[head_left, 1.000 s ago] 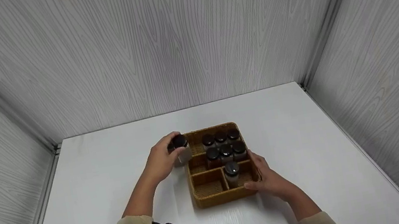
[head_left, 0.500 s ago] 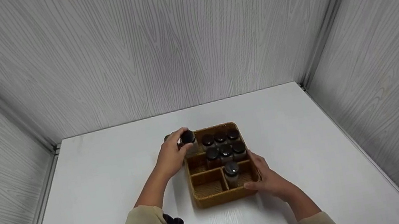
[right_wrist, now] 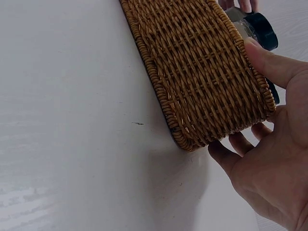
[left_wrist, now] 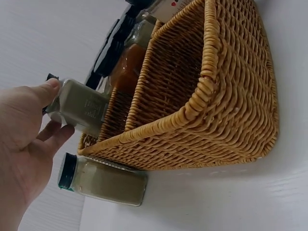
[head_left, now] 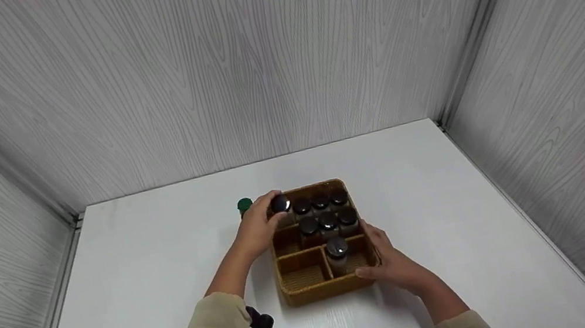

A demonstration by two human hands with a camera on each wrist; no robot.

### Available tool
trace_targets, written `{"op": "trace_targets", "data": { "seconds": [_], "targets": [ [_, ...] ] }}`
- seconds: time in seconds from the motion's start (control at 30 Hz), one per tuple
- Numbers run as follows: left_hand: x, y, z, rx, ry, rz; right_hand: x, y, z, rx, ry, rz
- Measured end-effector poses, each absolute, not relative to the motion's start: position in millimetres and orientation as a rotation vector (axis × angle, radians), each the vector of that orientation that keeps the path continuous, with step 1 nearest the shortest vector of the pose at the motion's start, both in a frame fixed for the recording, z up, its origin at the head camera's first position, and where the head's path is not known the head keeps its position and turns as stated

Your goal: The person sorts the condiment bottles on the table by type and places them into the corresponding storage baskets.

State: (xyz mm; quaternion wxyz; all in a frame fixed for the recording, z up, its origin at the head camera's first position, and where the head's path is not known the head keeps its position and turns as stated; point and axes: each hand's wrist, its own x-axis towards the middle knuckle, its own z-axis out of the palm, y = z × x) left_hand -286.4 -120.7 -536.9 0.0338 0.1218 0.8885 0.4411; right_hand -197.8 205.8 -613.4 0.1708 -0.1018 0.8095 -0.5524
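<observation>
My left hand (head_left: pixel 255 232) pinches a glass spice jar (left_wrist: pixel 82 106) between thumb and fingers. The jar has a dark lid and greenish-grey contents. Its lower part is down inside the back left compartment of the brown wicker basket (head_left: pixel 325 290). At the basket's front right corner my right hand (head_left: pixel 392 263) grips the wicker, thumb on the front and fingers along the right side. Several dark-lidded jars (head_left: pixel 327 221) fill the right part of the two back rows. One more jar (head_left: pixel 337 251) stands in the front right compartment.
Outside the basket's left side, behind my left hand, another jar (left_wrist: pixel 108 183) stands on the white table (head_left: pixel 162 239); its lid (head_left: pixel 244 203) looks green from above. Grey wood-grain panels (head_left: pixel 252 64) rise behind and at both sides.
My left hand has carried its jar rightward from beside the basket into the back left compartment. The green-lidded jar has come into view behind it. My right hand has stayed at the corner.
</observation>
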Motion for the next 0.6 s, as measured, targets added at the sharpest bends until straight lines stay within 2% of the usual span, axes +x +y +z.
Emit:
{"op": "trace_targets", "data": {
  "seconds": [0.6],
  "targets": [
    [-297.1, -122.5, -551.4, 0.378, 2.728, 1.153, -195.1, 204.2, -611.2, -0.274, 2.304, -1.571]
  ]
}}
